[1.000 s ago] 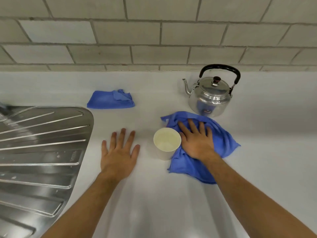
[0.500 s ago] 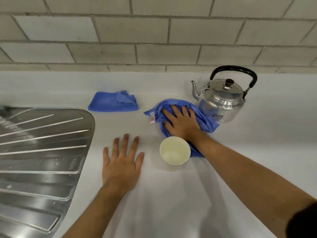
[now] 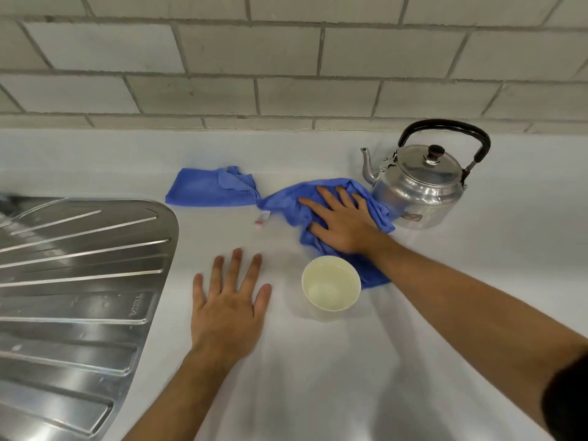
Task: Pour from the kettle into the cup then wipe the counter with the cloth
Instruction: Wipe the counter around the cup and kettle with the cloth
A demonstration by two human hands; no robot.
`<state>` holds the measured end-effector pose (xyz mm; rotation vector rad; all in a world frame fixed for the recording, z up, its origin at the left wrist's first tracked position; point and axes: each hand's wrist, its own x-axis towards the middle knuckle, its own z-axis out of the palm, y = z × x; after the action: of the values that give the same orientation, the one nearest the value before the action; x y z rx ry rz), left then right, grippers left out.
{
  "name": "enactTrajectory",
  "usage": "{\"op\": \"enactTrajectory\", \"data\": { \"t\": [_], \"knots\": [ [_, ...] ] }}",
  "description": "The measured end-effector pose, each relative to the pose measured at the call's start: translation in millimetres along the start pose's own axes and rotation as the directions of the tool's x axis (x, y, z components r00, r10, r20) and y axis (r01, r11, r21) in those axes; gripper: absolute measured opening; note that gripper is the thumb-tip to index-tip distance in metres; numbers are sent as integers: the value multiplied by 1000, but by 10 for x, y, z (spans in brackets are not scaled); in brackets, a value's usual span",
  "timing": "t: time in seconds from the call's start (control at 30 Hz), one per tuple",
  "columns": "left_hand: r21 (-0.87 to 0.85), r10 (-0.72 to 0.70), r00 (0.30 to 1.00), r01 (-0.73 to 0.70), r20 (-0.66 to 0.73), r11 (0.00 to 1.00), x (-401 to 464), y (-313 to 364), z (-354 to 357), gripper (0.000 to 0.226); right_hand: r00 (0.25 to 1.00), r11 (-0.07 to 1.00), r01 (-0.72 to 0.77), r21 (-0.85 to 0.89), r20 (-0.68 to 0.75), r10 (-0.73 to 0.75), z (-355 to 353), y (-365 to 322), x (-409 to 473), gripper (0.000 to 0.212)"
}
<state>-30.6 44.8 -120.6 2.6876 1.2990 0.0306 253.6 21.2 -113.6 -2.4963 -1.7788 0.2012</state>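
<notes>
Cloth (image 3: 286,202) slid left under flat right hand (image 3: 343,222); cup (image 3: 331,283) beside.

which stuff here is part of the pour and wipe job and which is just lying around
In the job: kettle, cup, cloth under the right hand, counter.
Lying about: folded cloth, drainer. The left hand lies flat on the counter, holding nothing.

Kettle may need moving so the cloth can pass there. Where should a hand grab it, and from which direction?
Take the kettle by the top of its black arched handle, coming straight down from above. The handle stands upright over the lid, leaving a gap for fingers. The spout points left and the cloth lies close on that side.
</notes>
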Motion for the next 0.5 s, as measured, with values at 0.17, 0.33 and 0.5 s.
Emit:
{"op": "enactTrajectory", "data": {
  "t": [0.17,0.33,0.5],
  "knots": [
    [6,3,1000,-3,12,1000,3,-9,-1,60,980,979,199,-50,18,-198,54,-145,-40,67],
    [-4,11,1000,-10,28,1000,17,-38,8,61,963,963,267,-48,41,-265,10,268,-548,65],
    [-13,5,997,-5,72,1000,17,-35,-29,59,1000,999,-27,19,11,27,20,424,-1133,60]
  ]
}}
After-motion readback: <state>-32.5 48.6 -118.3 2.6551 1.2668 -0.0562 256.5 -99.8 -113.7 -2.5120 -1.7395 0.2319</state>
